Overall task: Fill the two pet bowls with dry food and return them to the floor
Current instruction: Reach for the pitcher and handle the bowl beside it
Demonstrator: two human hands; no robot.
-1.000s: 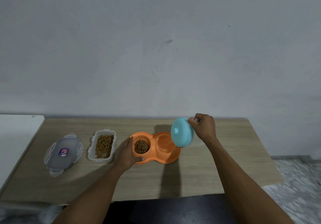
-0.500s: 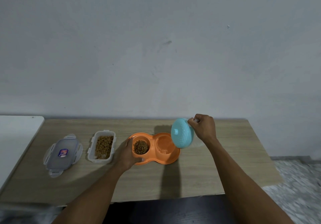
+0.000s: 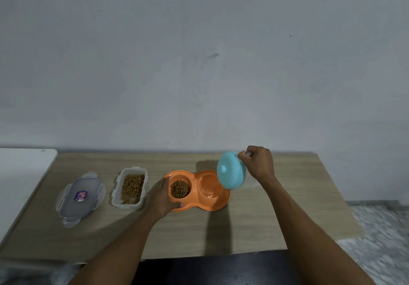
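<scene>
Head view: the only label in sight is a small blue-and-red sticker [image 3: 81,195] on the clear lid [image 3: 89,184] lying at the left of the wooden worktop [image 3: 276,218]; its writing is too small to read. Just right of the lid stands an open clear food box [image 3: 126,206] with brown kibble [image 3: 132,185] in it. Next along, the orange double pet bowl [image 3: 221,205] rests on the worktop. Its left well holds dry food [image 3: 179,188], and its right well [image 3: 208,181] looks bare and glossy. The left hand [image 3: 160,198] grips the left end of this bowl, fingers and thumb curled round the rim. The right hand [image 3: 257,163], fingers curled, grips the upper edge of a teal round bowl [image 3: 231,174], which is tipped on edge in the air over the right well, its underside turned toward the left hand.
</scene>
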